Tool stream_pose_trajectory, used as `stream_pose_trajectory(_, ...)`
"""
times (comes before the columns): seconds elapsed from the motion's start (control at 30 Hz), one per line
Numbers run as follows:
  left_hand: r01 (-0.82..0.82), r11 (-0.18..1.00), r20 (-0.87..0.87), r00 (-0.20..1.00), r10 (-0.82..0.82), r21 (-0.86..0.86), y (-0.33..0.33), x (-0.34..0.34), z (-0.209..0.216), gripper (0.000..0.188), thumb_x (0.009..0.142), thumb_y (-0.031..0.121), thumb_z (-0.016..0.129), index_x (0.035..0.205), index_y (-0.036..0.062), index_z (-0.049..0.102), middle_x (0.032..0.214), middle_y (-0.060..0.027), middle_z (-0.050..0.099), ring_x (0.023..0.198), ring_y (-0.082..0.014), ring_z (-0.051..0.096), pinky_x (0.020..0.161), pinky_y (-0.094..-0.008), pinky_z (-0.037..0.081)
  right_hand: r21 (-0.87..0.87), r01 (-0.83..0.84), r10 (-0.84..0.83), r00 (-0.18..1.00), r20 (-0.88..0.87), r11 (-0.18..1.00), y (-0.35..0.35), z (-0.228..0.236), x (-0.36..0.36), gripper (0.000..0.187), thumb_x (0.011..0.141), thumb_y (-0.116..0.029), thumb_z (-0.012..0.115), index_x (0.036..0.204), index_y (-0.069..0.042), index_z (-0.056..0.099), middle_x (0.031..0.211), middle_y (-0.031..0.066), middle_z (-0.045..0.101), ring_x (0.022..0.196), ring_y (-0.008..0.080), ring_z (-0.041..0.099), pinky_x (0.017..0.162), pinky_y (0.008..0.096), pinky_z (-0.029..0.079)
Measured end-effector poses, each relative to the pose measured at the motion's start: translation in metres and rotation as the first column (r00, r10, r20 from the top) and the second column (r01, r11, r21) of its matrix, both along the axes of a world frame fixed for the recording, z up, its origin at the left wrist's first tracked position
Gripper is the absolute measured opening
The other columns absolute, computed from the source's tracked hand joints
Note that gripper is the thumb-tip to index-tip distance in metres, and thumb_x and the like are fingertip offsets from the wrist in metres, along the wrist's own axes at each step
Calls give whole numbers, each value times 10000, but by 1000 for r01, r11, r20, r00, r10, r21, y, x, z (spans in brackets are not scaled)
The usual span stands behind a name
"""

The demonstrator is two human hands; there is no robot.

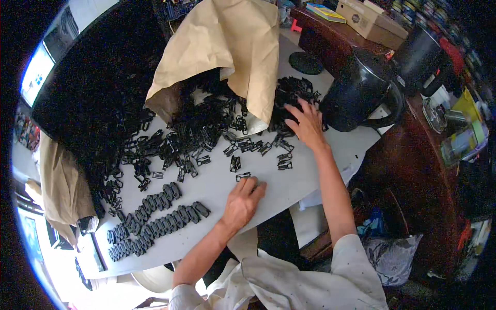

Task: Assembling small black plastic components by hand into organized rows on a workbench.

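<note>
Head view shows a small open-framed black clip [243,176] lying on a pale table [289,194], right at the fingertips of the left hand [242,205]. That hand is low over the tabletop, its fingers bent and drawn together; whether they pinch the clip or anything else, I cannot tell. Just beyond the clip sits a little cluster of similar parts [235,164], and to the right of that a short stack of parts [284,161].

Farther up, the right hand [310,128] is open, its fingers spread at the edge of a dark heap of parts [295,92]; nothing shows in its grasp. Next to the heap, a paper bag [222,44] lies with its mouth toward the person, black parts spread in and around it. At the table's lower left stand rows of thicker dark pieces [173,220], set closely side by side.

Near the right edge stands a black container with a handle [354,93], with a round black disc [306,62] beyond the heap. Past the table, a brown wooden desk [413,170] bears a cardboard box [369,23] and a book [325,13]. Another paper bag [67,183] hangs by the left edge.
</note>
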State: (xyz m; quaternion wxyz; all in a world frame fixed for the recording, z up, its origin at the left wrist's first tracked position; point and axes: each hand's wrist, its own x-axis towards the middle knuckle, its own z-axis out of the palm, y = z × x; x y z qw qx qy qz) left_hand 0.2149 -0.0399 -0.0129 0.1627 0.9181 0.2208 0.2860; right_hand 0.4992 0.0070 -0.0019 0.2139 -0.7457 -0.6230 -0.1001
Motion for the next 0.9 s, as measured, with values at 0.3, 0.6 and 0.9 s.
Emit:
stream_pose_trajectory(0.3,-100,990,-22,995,98,-97,-5,-17,11,326,712,74,677,1034,52,629,991,-144,574,893,-339,555,756,-427,492,-66,-220,213,971,-105,973,-54,10,-17,409,803,-113,654,1204,-189,614,1375,89,438,1255,303,382,1001,447,325)
stream_pose_trajectory(0.6,-145,978,-40,989,141,-150,-14,-37,15,336,716,76,682,1046,43,633,995,-153,572,915,-346,553,779,-421,493,53,-328,332,929,-165,943,-73,31,-16,325,717,-56,689,1039,-105,684,1144,75,567,1040,281,504,918,396,391)
stream_pose_trajectory(0.9,-172,966,-9,985,173,-192,-17,-39,16,324,686,20,684,1003,32,618,944,-141,550,863,-327,549,736,-403,478,76,-306,312,946,-87,949,-79,24,-53,331,661,-24,719,986,-75,677,1069,94,550,1022,282,495,875,386,412)
